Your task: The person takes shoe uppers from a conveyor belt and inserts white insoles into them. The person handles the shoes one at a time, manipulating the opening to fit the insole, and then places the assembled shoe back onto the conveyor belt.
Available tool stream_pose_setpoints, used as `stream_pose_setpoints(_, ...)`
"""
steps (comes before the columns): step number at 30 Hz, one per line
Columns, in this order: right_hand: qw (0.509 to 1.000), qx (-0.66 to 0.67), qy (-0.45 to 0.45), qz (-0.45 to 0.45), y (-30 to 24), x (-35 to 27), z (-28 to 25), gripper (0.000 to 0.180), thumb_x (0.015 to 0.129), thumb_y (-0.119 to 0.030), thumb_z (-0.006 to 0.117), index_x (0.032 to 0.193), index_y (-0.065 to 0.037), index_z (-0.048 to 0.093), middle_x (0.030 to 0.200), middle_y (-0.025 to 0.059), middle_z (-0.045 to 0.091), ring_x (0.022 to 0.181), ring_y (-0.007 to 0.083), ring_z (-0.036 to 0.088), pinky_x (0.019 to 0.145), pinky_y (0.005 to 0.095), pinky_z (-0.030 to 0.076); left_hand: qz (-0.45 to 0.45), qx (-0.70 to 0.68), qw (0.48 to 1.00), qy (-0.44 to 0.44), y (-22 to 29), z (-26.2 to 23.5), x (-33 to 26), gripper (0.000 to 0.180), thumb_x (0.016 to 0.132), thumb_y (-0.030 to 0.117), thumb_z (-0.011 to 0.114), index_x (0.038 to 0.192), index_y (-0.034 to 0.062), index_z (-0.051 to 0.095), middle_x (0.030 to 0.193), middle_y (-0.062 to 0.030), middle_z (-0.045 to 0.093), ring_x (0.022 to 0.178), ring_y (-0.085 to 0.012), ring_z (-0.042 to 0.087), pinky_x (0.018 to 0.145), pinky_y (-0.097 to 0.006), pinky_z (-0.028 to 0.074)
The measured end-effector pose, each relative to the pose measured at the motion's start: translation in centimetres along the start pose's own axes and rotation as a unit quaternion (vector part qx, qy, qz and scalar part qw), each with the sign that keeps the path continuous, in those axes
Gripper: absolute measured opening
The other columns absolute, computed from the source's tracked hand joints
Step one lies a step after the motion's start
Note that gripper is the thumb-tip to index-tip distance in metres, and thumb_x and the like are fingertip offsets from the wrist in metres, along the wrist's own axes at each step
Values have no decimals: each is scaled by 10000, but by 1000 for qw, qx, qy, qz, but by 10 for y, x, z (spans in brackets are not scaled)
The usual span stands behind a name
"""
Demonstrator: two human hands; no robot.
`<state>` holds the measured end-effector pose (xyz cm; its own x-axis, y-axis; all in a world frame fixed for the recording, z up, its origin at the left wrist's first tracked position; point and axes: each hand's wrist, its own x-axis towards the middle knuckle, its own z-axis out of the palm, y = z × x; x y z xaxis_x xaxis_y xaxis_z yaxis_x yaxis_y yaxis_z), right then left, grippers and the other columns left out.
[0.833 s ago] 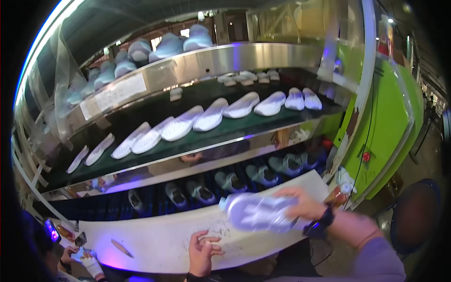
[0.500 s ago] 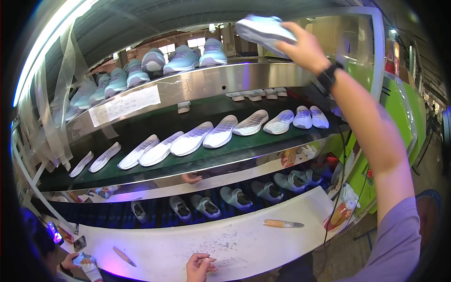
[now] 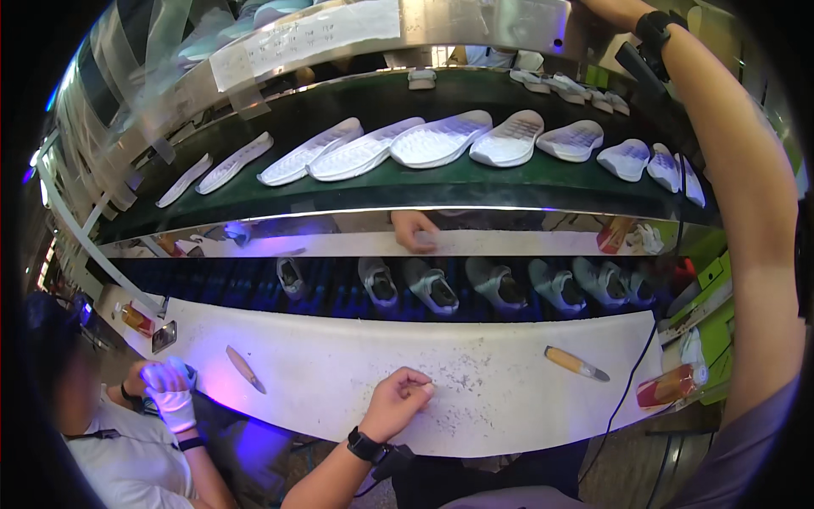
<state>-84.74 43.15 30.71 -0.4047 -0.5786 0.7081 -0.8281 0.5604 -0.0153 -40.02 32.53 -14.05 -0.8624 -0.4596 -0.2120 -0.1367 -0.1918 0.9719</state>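
Status: soles loose, pale-blue shoes shelved

Right hand [image 3: 617,10], between one and two o'clock, is mostly out of frame; its grip and contents cannot be determined. Left hand [image 3: 400,402], six o'clock, hangs half open, loosely curled and empty, over the curved white worktop [image 3: 339,365]. Rounded pale-blue shoes [image 3: 281,8], eleven o'clock, appear finished; oblong white textured soles [image 3: 441,142], twelve o'clock, lie unattached, apparently remaining work.
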Motion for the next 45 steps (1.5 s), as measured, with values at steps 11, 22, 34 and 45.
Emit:
stream_pose_setpoints(11, 949, 167, 153, -220, -102, -51, 40, 267, 866, -143, 650, 1104, -29, 687, 1054, 172, 698, 1004, 308, 665, 886, 379, 521, 87, 380, 847, 360, -43, 20, 239, 1009, 693, 475, 830, 1425, -16, 338, 1454, -339, 331, 1263, -501, 471, 1051, -483, 443)
stream_pose_setpoints(22, 932, 103, -302, -175, -297, -102, 112, 368, 778, -372, 681, 915, -42, 771, 951, 215, 728, 922, 352, 712, 803, 436, 559, -13, -45, 972, 230, -3, 22, 236, 785, 736, 113, 717, 1436, 54, 366, 1319, -219, 539, 1194, -327, 575, 964, -387, 492)
stream_pose_setpoints(34, 890, 440, 28, -119, -159, -343, 18, 155, 877, -81, 691, 1009, -7, 660, 872, 126, 642, 773, 272, 643, 690, 346, 510, 224, 399, 870, -184, 28, 10, -21, 473, 730, 24, 720, 1199, 69, 672, 1136, -171, 657, 995, -360, 641, 938, -428, 504)
stream_pose_setpoints(45, 771, 543, -88, 322, -65, -572, 6, 252, 920, -81, 668, 1138, -19, 556, 917, 47, 628, 833, 64, 573, 771, 240, 485, 320, 682, 656, -47, -3, 136, -23, 588, 755, 437, 770, 1214, 96, 635, 1220, -87, 642, 1212, -318, 537, 1131, -724, 102)
